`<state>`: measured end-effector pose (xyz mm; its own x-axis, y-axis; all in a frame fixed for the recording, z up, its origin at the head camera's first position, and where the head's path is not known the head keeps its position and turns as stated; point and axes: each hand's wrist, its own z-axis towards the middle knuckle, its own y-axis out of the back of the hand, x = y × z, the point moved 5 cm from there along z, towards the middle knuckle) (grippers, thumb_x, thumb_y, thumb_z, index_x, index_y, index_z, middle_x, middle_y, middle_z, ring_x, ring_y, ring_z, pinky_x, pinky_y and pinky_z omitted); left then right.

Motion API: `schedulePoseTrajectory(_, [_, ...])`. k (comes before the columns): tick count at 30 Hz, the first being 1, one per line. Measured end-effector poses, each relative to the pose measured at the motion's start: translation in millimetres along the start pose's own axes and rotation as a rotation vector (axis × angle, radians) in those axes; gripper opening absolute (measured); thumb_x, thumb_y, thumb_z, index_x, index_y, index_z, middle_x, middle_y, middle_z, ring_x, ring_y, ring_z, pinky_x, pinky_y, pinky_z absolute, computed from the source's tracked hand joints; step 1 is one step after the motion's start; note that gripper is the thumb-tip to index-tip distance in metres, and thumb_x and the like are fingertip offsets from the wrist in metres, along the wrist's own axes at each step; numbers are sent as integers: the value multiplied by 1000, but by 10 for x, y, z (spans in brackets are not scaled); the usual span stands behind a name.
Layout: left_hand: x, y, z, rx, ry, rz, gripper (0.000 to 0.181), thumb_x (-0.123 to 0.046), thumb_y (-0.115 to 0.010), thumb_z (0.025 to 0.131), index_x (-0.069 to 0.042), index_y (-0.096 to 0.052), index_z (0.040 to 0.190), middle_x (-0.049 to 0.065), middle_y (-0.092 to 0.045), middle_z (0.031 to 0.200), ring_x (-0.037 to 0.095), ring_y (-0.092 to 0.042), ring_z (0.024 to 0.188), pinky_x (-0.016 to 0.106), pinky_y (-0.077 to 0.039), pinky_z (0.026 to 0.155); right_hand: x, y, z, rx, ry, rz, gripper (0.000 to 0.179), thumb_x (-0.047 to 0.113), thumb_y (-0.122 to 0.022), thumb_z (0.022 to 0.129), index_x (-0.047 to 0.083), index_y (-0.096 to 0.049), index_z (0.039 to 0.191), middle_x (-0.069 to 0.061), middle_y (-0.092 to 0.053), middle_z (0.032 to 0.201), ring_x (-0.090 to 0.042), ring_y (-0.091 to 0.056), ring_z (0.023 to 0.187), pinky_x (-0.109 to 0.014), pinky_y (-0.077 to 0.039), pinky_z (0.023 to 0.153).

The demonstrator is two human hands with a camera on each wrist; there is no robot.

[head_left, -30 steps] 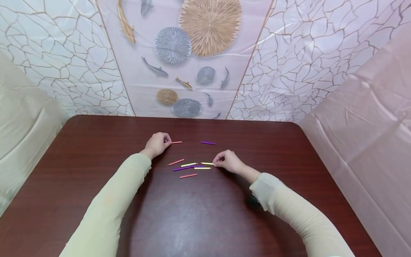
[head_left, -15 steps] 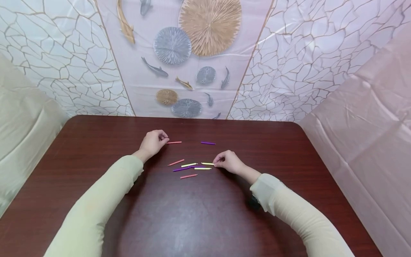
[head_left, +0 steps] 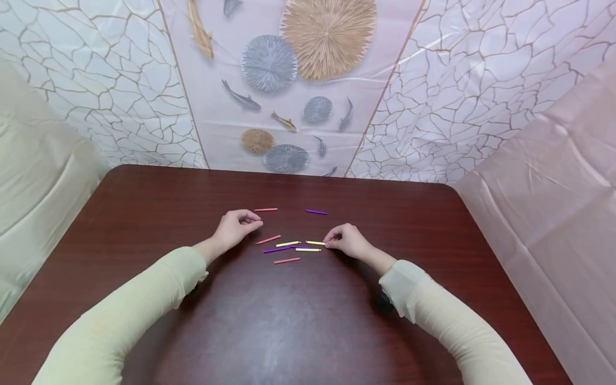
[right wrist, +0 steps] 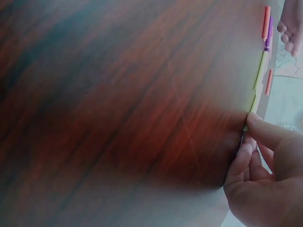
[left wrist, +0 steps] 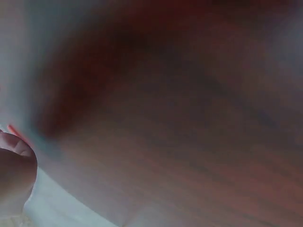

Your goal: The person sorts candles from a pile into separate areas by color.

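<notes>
With thumb and fingertips my right hand (head_left: 350, 241) pinches the right end of a slim yellow candle (head_left: 315, 243), low over the table. The right wrist view shows the same grip from behind. My left hand (head_left: 236, 227) hovers with curved fingers, holding nothing, between a pink candle (head_left: 266, 209) behind it and another slanted pink candle (head_left: 268, 239) in front. Between the hands lie a yellow candle (head_left: 287, 244), a purple candle (head_left: 276, 249), a second purple one partly covered, and another yellow candle (head_left: 308, 249). Mostly blurred tabletop fills the left wrist view.
Farther back on the dark wooden table (head_left: 289, 321) lies a lone purple candle (head_left: 317, 212). Nearest the person is a pink candle (head_left: 287, 261). A patterned backdrop (head_left: 269, 123) stands along the back edge, with pale cloth (head_left: 544, 214) hanging at the sides.
My left hand has let go of the far pink candle, which stays on the table, and has come back toward the person. The right hand keeps its pinch. The head view has shifted slightly.
</notes>
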<state>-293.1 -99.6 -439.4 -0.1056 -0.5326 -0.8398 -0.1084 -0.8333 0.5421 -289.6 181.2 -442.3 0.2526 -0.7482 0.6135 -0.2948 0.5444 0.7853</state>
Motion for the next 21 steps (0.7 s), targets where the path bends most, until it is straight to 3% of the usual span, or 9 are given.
schedulePoseTrajectory(6, [93,-52,-120,67,13,17,19,-16,-72,80,-2,-70,92,12,-70,86,13,-62,72,23,-48,69,18,-5,6,2,5,10,6,10,-72,79,5,-73,81,-6,-71,77,-7,-53,69,-23,-44,69])
schedulePoseTrajectory(13, [50,-140,-158,127,-35,66,18,-16,-75,77,-3,-68,89,9,-69,83,10,-57,70,23,-45,68,25,21,-15,10,13,11,7,10,-71,79,4,-73,82,-8,-71,78,-8,-54,70,-24,-44,70])
schedulePoseTrajectory(21, [34,-171,-167,151,-65,116,13,-11,-75,76,-5,-68,85,5,-64,76,10,-53,68,23,-43,67,30,23,9,20,9,2,8,11,-71,80,4,-73,82,-7,-71,78,-8,-54,71,-24,-45,70])
